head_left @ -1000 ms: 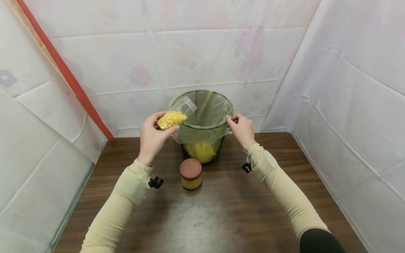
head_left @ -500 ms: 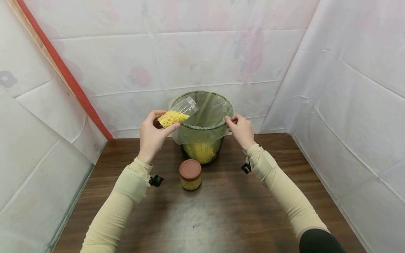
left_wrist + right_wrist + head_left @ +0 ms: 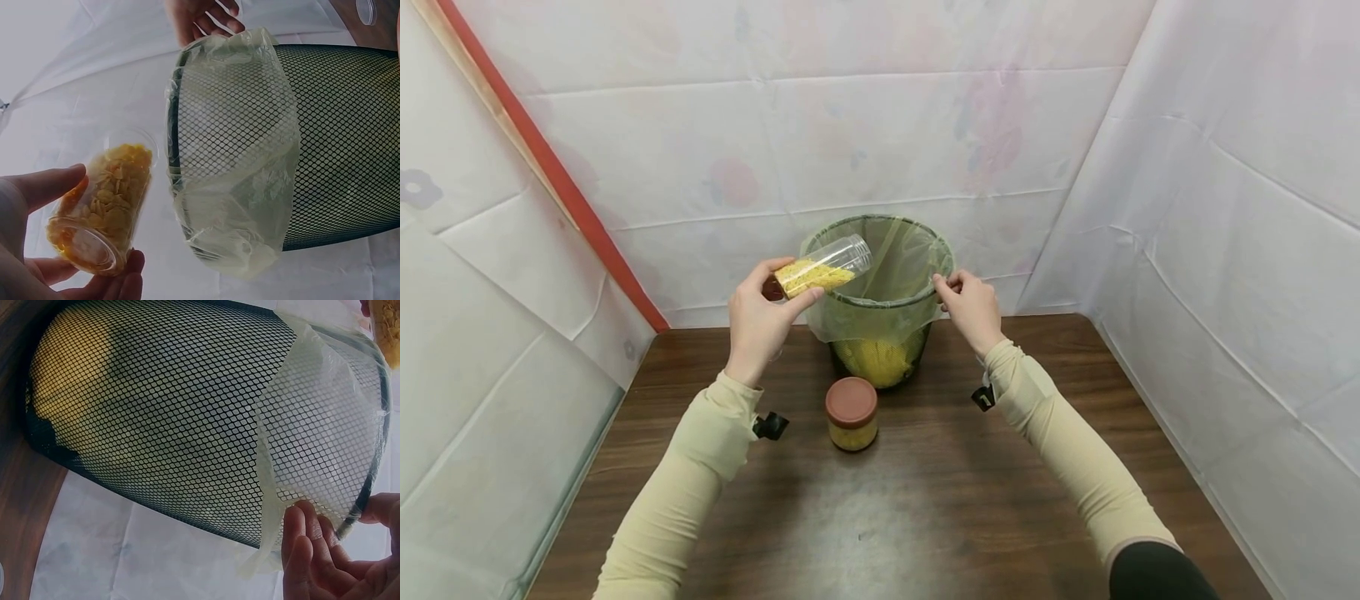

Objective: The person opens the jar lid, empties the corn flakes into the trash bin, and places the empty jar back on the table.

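My left hand (image 3: 756, 323) grips a clear plastic jar (image 3: 835, 257) around its base. Yellow flakes (image 3: 115, 200) fill part of the jar, which tilts with its uncapped mouth over the left side of a dark mesh wastebasket (image 3: 917, 346). A thin pale-green bin liner (image 3: 842, 323) folds down over the basket's rim, and a yellow mass shows through the mesh at the bottom. On the right side, my right hand (image 3: 976, 310) pinches the lined rim, thumb at the edge and fingers on the outside, as the right wrist view shows.
A short jar with a reddish-brown lid (image 3: 852, 402) and yellow contents stands on the wooden table (image 3: 940, 500) before the basket. A clear round lid-like piece (image 3: 366, 11) lies on the table. Patterned white sheets (image 3: 880, 125) enclose the back and sides.
My left hand has tipped the jar further toward horizontal, and the flakes have shifted along its lower side toward the mouth. My right hand stays at the rim.
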A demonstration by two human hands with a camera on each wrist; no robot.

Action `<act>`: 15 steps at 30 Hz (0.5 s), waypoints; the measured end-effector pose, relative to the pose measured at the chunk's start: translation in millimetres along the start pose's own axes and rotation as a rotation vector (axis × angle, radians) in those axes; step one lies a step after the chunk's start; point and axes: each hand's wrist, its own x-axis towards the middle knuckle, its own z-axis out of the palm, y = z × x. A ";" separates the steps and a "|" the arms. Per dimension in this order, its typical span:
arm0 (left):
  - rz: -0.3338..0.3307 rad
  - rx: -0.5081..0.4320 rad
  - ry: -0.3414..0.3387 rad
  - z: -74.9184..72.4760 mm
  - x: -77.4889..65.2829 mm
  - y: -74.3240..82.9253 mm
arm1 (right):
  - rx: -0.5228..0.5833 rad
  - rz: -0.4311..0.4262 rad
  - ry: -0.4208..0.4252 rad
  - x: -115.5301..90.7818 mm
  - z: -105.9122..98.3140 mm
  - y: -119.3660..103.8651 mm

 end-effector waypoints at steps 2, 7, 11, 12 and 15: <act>0.000 0.007 0.003 -0.2 -0.2 0.6 | -0.001 0.001 0.000 0.0 -0.2 -0.3; -0.010 -0.003 0.004 0.2 -1.5 2.0 | 0.006 0.002 -0.002 0.0 -0.6 -0.2; -0.010 -0.020 0.007 -0.1 -2.0 2.5 | 0.000 0.000 0.005 1.0 -0.3 0.3; -0.009 -0.023 0.009 0.0 -1.8 2.6 | -0.005 0.001 0.007 1.2 -0.3 0.5; -0.008 -0.027 0.014 -0.1 -0.9 2.8 | -0.013 0.005 0.011 0.9 -0.5 0.0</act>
